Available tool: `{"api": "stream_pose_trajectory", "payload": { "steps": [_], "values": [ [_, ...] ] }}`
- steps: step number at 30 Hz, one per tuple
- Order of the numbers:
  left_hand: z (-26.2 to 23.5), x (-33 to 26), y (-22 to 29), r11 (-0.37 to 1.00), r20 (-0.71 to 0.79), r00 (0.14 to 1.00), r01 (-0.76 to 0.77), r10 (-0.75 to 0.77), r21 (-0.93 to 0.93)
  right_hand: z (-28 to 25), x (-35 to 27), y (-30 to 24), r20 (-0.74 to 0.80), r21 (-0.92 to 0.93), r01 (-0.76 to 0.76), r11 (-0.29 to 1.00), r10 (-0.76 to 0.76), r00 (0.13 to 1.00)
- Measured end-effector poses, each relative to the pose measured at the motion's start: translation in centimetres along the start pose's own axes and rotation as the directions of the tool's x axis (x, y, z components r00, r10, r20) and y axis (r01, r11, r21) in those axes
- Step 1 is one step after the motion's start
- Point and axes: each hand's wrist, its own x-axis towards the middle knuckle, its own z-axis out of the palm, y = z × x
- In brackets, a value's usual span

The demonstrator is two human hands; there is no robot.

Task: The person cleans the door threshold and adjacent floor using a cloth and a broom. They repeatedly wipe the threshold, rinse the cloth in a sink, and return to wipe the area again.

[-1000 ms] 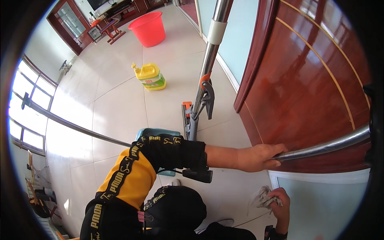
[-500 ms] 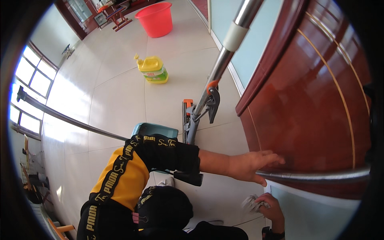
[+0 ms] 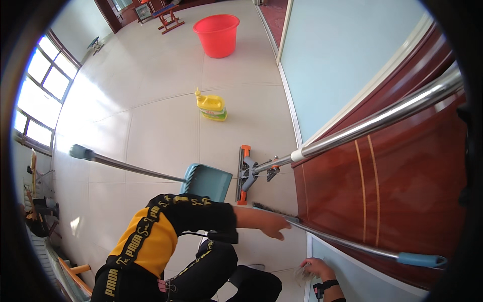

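Observation:
My left hand (image 3: pixel 274 225) reaches across to the right with its fingers loosely extended and holds nothing. It is beside the head end of a broom (image 3: pixel 347 243), whose metal handle runs right to a blue grip. Lower right, my right hand (image 3: pixel 319 268) is closed on a crumpled pale cloth (image 3: pixel 304 275), partly hidden by the fingers. Beyond my left forearm stands a grey and orange squeeze mop (image 3: pixel 247 173), its steel handle rising to the right. Left of the mop, a teal dustpan (image 3: pixel 210 182) rests on the floor, its long handle pointing left.
A yellow pump jug (image 3: pixel 212 107) stands on the tiled floor ahead, with a red bucket (image 3: pixel 218 35) farther off. Glossy red-brown wood panelling (image 3: pixel 337 189) is at the right, beside a pale blue panel (image 3: pixel 342 65). Chairs and a small stool (image 3: pixel 95 45) line the left.
My left hand has drawn back left, away from the panelling, its fingers drooping. The view has shifted, so the broom's full length shows and the mop handle leans farther right. The cloth stays in my right hand.

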Motion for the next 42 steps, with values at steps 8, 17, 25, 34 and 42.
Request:
{"api": "stream_pose_trajectory", "payload": {
  "steps": [8, 17, 25, 34, 42],
  "values": [
    [4.9, -8.4, -11.7, 0.916, -0.268, 0.935, 0.118, -0.233, -0.382, 5.9, 8.0, 6.9, 0.067, 0.176, 0.118, 0.977, -0.132, 0.989],
    [10.6, -18.1, -20.3, 0.552, -0.272, 0.713, 0.19, -0.646, -0.812, 7.3, 10.7, 8.2, 0.021, 0.33, -0.009, 0.944, 0.002, 1.0],
    [5.5, -35.8, -26.3, 0.55, -0.434, 0.505, 0.099, -0.746, -0.829, 9.0, 9.1, -3.7, -0.037, 0.396, -0.078, 0.915, 0.101, 0.994],
    [-7.0, -59.5, -25.3, 0.633, -0.612, 0.203, 0.053, -0.764, -0.773, 3.3, 11.0, -29.7, -0.231, 0.181, -0.002, 0.984, 0.045, 0.972],
    [-20.6, -63.1, -28.0, 0.697, -0.608, 0.418, 0.09, -0.675, -0.712, -2.2, 12.1, -37.3, -0.349, 0.201, -0.041, 0.979, 0.111, 0.93]
  ]
}}
